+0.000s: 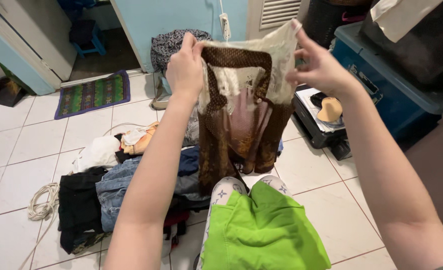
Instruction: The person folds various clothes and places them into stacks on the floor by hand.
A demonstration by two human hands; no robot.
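the brown garment [241, 125] hides part of the clothes pile [131, 185] at frame centre; the blue bin [381, 85] is cut off at the right edge, the green cloth [261, 235] at the bottom.

Both arms reach forward and up; left hand [184, 67] fisted — right hand [319, 67] pinching, fingers partly spread.

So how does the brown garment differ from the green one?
The brown garment is held up by both hands, left hand and right hand, and hangs; the green garment lies on the lap. The brown one is patterned with cream lace; the green one is plain. Both are fabric.
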